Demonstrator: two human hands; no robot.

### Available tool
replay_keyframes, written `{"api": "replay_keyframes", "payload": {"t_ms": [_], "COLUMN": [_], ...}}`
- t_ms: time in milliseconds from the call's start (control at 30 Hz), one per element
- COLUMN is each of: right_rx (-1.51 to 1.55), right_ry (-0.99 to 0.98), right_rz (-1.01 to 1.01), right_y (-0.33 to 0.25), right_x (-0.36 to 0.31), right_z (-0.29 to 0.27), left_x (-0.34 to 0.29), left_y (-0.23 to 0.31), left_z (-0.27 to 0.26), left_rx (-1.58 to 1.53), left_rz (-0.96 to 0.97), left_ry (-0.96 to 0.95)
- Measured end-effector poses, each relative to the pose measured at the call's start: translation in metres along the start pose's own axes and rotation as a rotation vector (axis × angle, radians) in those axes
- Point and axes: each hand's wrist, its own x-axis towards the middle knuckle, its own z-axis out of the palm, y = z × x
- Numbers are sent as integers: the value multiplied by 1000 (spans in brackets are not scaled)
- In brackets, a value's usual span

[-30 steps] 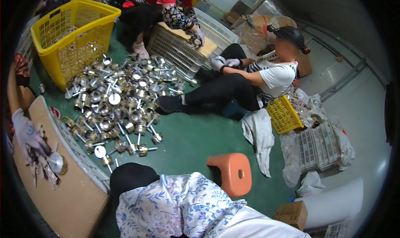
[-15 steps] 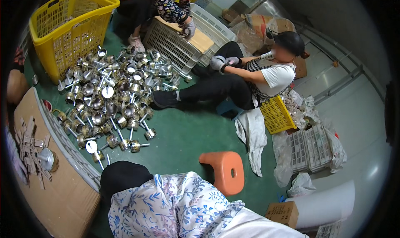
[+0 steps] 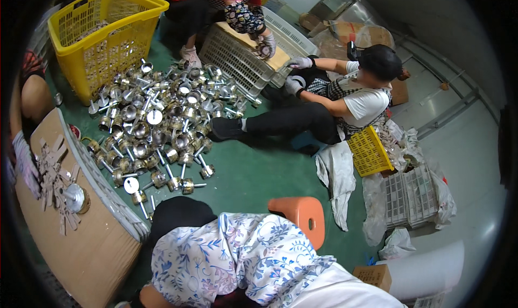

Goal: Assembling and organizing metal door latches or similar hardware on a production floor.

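Neither of my hands shows. Blue-and-white floral cloth (image 3: 243, 254) and a dark rounded shape (image 3: 181, 216), perhaps a knee, fill the lower middle. A sliver of bare skin (image 3: 154, 297) with a dark band shows at the lower edge; I cannot tell whose arm it is. To the left, a cardboard-topped surface (image 3: 91, 254) carries a heap of flat brown strips (image 3: 54, 170) and a metal cup-shaped part (image 3: 74, 198) with a stem. A co-worker's gloved hand (image 3: 26, 165) rests beside the strips, fingers extended.
Many stemmed metal cups (image 3: 156, 127) lie piled on the green floor. Around them are a yellow basket (image 3: 110, 54), a grey crate (image 3: 232, 54) and an orange stool (image 3: 305, 216). One person (image 3: 356, 97) sits right; another's gloved hand (image 3: 267, 44) holds a round part over the crate.
The whole scene has shifted rightward. The seated person's hands have parted, one reaching toward the crate. At left, the co-worker's gloved hand shows more fully. Skin now shows at the lower edge.
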Motion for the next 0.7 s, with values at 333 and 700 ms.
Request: {"api": "replay_keyframes", "payload": {"t_ms": [333,700], "right_rx": [-873,-761], "right_ry": [71,-96], "right_rz": [618,804], "right_y": [9,15], "right_x": [-106,-102], "right_z": [-67,-83], "left_x": [11,13], "left_y": [-23,-16], "left_z": [-12,-2], "left_rx": [69,52], "left_rz": [11,-59], "left_ry": [189,369]}}
